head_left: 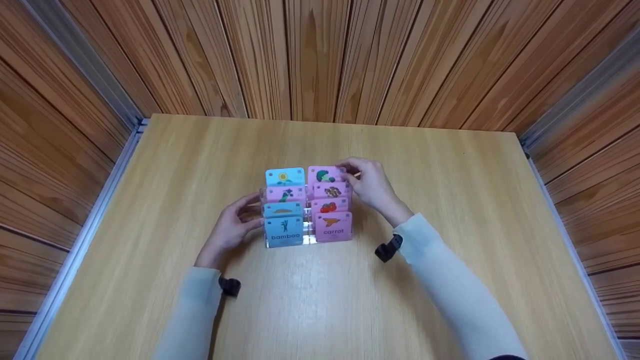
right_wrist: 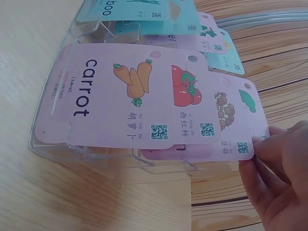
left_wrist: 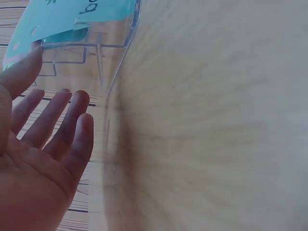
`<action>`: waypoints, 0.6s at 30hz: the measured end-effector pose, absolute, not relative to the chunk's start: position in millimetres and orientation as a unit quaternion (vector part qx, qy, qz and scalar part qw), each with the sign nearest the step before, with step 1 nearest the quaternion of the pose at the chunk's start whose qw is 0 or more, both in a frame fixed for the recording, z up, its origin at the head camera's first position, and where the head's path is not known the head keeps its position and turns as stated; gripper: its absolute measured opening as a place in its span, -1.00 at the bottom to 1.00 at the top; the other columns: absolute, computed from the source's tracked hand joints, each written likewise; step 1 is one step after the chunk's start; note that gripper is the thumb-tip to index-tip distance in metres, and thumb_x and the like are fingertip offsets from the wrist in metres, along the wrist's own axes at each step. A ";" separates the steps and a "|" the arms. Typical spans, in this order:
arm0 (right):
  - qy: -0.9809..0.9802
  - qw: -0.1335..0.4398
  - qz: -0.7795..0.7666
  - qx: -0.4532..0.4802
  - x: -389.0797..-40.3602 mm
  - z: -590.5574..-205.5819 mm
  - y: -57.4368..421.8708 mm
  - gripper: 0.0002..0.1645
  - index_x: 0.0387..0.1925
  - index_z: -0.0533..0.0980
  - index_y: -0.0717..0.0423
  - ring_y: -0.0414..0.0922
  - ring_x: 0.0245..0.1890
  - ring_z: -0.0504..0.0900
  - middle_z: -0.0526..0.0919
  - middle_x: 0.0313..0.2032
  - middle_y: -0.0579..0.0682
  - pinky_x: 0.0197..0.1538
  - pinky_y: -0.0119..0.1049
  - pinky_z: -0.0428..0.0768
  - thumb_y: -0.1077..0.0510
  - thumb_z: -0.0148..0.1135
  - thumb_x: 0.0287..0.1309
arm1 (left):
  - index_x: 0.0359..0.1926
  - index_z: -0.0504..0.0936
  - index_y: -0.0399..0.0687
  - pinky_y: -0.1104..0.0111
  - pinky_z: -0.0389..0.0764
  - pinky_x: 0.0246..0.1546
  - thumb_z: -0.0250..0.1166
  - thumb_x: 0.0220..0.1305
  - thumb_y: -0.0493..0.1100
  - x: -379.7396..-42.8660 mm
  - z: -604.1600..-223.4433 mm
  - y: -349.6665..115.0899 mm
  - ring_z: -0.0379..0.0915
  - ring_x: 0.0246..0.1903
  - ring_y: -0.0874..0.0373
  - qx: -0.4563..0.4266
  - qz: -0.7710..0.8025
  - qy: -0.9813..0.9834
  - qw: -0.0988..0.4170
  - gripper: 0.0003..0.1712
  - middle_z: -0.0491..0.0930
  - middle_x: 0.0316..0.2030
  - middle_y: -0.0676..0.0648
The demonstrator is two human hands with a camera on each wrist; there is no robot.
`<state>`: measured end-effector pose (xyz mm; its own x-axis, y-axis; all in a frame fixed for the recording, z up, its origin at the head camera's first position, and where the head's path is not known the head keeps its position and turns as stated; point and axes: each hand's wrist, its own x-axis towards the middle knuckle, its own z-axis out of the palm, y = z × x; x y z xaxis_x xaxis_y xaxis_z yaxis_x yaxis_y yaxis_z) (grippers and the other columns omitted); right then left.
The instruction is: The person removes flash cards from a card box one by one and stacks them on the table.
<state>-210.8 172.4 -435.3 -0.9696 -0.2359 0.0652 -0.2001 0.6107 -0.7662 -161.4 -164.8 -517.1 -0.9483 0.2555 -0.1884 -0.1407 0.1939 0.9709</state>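
Note:
A clear tiered card stand holds picture cards in two columns. On its left are the bamboo card, another blue card, a pink card and a sunflower card. The right column has the carrot card, tomato card, a pink card with brown clustered shapes and, rearmost, a pink card with a green vegetable. My right hand pinches that rearmost card by its upper right corner. At the stand's left side, my left hand has its fingers extended, thumb by the edge.
The stand rests on a light wooden table. Wood-plank panels with metal edge strips enclose its back and sides. Each wrist wears a small black camera.

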 end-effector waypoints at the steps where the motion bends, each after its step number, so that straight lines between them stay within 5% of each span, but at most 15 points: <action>1: 0.897 0.021 -0.425 -0.120 -210.8 -435.3 172.6 -0.63 0.11 0.61 -0.01 -0.15 -0.08 0.61 0.67 -0.04 -0.08 -0.03 -0.26 0.63 0.32 0.23 0.32 | 0.42 0.36 0.19 0.16 0.49 0.19 0.41 0.26 -0.17 -160.9 -516.8 -164.9 0.43 0.19 0.03 0.037 0.634 0.756 0.160 -0.26 0.44 0.27 0.00; 11: 0.896 0.008 -0.427 -0.124 -209.7 -437.3 172.5 -0.64 0.09 0.61 0.01 -0.15 -0.06 0.62 0.67 -0.04 -0.06 -0.02 -0.27 0.63 0.34 0.22 0.32 | 0.47 0.28 0.03 0.13 0.44 0.24 0.30 0.33 -0.35 -159.4 -513.4 -166.4 0.38 0.26 -0.08 0.045 0.643 0.744 0.173 -0.26 0.40 0.32 -0.08; 18: 0.896 -0.002 -0.427 -0.124 -208.0 -438.4 174.3 -0.66 0.09 0.61 0.04 -0.15 -0.06 0.62 0.67 -0.04 -0.06 -0.02 -0.26 0.64 0.32 0.21 0.34 | 0.47 0.30 0.19 0.12 0.42 0.25 0.32 0.34 -0.25 -158.0 -516.5 -165.6 0.38 0.25 0.02 0.045 0.628 0.758 0.170 -0.27 0.42 0.30 0.00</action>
<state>-208.0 174.3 -438.4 -0.9692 -0.2207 0.1094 -0.2240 0.6051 -0.7640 -158.0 -165.6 -516.5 -0.9382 0.2823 -0.2002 -0.1445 0.2059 0.9678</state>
